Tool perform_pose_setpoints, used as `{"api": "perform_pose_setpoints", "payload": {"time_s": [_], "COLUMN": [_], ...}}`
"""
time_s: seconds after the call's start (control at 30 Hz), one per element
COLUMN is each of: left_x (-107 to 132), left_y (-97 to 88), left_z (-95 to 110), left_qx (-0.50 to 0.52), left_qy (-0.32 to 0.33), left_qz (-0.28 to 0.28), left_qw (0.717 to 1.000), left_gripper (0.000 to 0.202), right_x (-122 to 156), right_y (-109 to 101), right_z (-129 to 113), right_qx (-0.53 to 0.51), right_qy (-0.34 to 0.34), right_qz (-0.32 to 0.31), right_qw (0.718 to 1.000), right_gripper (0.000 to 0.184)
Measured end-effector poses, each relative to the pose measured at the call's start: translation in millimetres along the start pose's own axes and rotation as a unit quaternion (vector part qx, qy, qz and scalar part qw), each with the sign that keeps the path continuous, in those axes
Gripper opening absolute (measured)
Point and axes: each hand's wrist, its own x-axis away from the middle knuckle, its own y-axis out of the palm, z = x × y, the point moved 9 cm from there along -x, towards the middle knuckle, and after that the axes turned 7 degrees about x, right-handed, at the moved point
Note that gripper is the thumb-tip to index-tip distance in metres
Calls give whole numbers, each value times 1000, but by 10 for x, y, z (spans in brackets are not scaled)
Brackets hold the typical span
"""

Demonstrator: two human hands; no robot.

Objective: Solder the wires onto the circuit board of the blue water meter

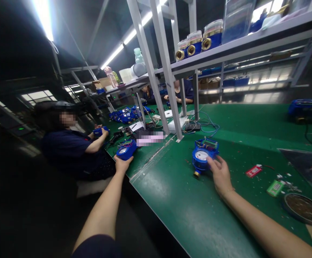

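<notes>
My left hand [123,164], stretched out to the left, is closed on a blue water meter [125,150] with a round white dial and an open top showing wires. That meter is at the left edge of the green table. Another blue water meter [201,157] stands on the table in front of me, its dial facing up, a brass pipe end toward me and a small circuit board with wires at its back. My right hand [220,174] grips its right side, thumb by the dial; some fingers are hidden behind the thumb and palm.
A co-worker [64,143] at the left holds a blue meter [101,131]. Metal posts [169,89] rise from the green table [166,200]. Red [253,171] and green [274,188] labelled pieces and a round dish [304,208] lie at right. Several meters fill the far left.
</notes>
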Motion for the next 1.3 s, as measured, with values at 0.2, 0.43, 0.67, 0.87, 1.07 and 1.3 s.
{"api": "perform_pose_setpoints", "payload": {"time_s": [0.2,0.43,0.67,0.87,1.07,1.3], "left_x": [-38,1450,3467,3168,2900,2414], "left_y": [-47,-95,429,89,-95,-142], "left_z": [184,893,1288,1108,867,658], "left_qx": [3,102,271,106,98,-26], "left_qy": [-22,111,52,61,57,71], "left_qz": [11,-22,-371,-220,-215,-119], "left_qw": [1000,988,887,968,970,990], "left_gripper": [111,85,108,106,71,72], "right_x": [49,344,1109,1615,1623,1564], "right_y": [90,249,697,1217,1632,1892], "right_z": [-62,-61,82,102,130,238], "right_qx": [4,17,-87,-131,-97,-55], "right_qy": [14,66,134,143,128,147], "right_qz": [-46,-135,-116,-198,-246,-296], "right_qw": [999,989,980,961,956,942], "right_gripper": [127,142,125,105,100,123]}}
